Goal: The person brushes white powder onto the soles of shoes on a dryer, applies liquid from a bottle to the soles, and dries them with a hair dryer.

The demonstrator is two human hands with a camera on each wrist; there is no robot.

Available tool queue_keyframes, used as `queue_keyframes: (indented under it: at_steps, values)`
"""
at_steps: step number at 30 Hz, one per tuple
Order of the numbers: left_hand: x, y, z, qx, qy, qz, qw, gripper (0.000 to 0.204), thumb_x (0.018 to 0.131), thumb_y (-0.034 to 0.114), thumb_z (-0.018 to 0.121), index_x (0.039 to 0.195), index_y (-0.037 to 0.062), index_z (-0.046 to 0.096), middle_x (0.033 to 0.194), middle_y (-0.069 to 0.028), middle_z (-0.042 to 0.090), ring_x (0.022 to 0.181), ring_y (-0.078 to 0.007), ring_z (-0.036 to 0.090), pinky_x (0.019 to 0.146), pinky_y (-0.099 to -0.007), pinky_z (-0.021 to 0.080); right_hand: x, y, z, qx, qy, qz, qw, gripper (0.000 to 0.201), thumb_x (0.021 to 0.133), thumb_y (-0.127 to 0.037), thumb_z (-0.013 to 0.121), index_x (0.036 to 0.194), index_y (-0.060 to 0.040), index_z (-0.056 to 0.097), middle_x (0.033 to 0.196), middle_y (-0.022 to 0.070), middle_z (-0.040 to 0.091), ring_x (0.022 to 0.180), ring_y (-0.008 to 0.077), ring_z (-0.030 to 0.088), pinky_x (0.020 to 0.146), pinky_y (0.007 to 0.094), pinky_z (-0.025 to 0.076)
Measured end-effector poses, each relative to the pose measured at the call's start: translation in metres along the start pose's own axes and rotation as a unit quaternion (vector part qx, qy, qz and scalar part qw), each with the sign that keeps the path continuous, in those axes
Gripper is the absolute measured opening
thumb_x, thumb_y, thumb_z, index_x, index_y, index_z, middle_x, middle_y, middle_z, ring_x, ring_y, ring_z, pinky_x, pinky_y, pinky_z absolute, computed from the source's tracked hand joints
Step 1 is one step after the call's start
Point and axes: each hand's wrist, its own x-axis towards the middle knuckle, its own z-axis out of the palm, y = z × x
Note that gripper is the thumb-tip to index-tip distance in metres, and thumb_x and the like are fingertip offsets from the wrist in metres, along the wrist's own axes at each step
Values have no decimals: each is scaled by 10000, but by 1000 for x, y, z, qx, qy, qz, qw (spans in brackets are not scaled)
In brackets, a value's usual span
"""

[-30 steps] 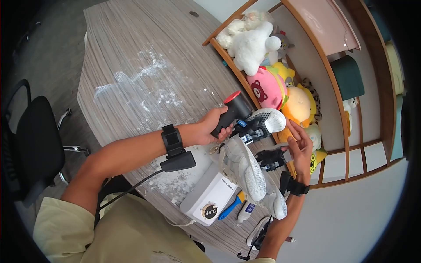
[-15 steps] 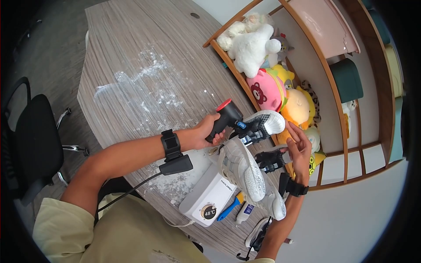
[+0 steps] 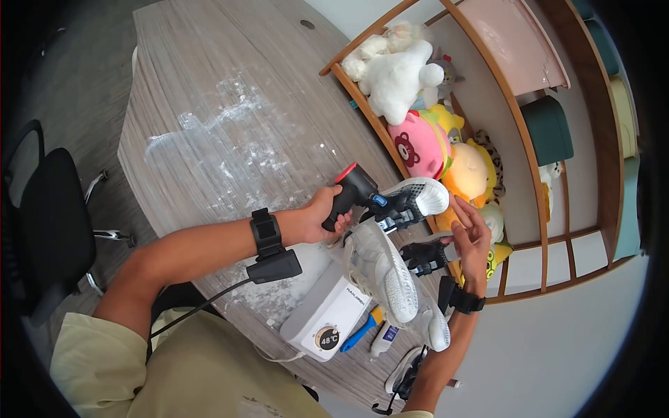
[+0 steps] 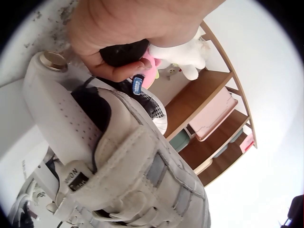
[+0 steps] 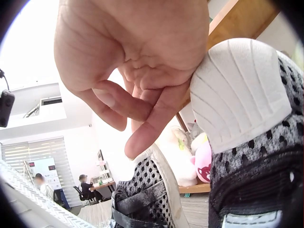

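Note:
My left hand (image 3: 324, 212) grips the handle of a black handheld blower (image 3: 355, 184) with a red-rimmed back end; its front lies beside the upper black-and-white mesh shoe (image 3: 433, 200). My right hand (image 3: 474, 240) is at the toes of the two mesh shoes, fingers loosely bent. In the right wrist view a fingertip rests on the white toe of one mesh shoe (image 5: 148, 173), while the other shoe (image 5: 242, 95) stands close beside the hand. Cream sneakers (image 3: 380, 265) sit in front, over a white shoe dryer (image 3: 317, 317) reading 48°C.
A blue-handled brush (image 3: 362, 329), a white tube (image 3: 383, 341) and another shoe (image 3: 403, 373) lie near the dryer. White powder (image 3: 240, 111) is smeared on the table (image 3: 181, 56). A wooden shelf (image 3: 519, 125) with plush toys stands beyond; an office chair (image 3: 52, 230) is at left.
My left hand has drawn the blower a little left and toward me, tilting it. The right hand stays by the mesh shoes' toes, and the view has shifted slightly.

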Motion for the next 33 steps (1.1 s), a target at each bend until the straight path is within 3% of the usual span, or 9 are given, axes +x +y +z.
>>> queue_keyframes:
  at_steps: [7,13,19,22,27,30,31,33]
  values:
    - [-10,8,37,12,-53,21,998,490,970,525,373,891,56,492,712,-17,483,491,-56,406,408,-201,337,0,1,0,-2,5,-3,1000,425,909,18,503,1329,70,462,1336,129,566,1016,99,618,668,216,541]
    - [-22,9,64,81,-69,87,990,506,979,551,370,887,70,495,675,-23,489,485,-70,391,419,-218,327,0,2,-1,8,-5,2,1000,433,905,21,498,1335,59,461,1343,120,563,982,92,620,668,219,541]
    - [-32,8,81,181,-73,151,969,521,986,522,369,795,54,495,625,-29,497,458,-103,456,412,-240,384,1,6,-3,11,-4,-9,1000,458,896,39,485,1353,53,449,1352,123,554,978,82,614,670,215,540]
    - [-39,5,87,333,-46,239,911,552,990,556,338,858,60,541,640,-13,515,451,-90,462,415,-243,371,0,1,-2,-4,-13,-5,1000,464,895,51,476,1358,51,446,1358,121,548,1013,90,611,671,215,542]
    - [-40,0,90,453,-120,364,805,474,989,451,463,831,17,573,647,-31,549,488,-97,515,444,-278,412,-1,-2,0,1,0,-2,1000,443,912,21,514,1350,44,453,1317,121,577,1031,120,614,677,232,554]
    - [-36,-5,91,560,-77,476,674,446,956,417,496,888,-10,606,649,-105,591,540,-260,579,548,-395,464,-1,6,-3,21,6,11,1000,437,914,23,513,1347,39,457,1292,124,592,1035,134,617,680,251,561]
    - [-35,-5,90,585,-72,494,639,423,936,403,524,919,-9,619,682,-176,617,623,-364,610,614,-460,467,-1,7,-4,18,1,15,1000,437,913,26,514,1346,40,456,1287,125,594,1036,137,617,685,256,561]
    - [-41,-3,86,631,-53,494,596,414,919,409,547,925,4,632,688,-188,628,652,-386,621,617,-469,471,-2,7,-5,12,-6,23,1000,438,912,31,514,1346,44,454,1283,126,597,1035,139,617,699,259,557]
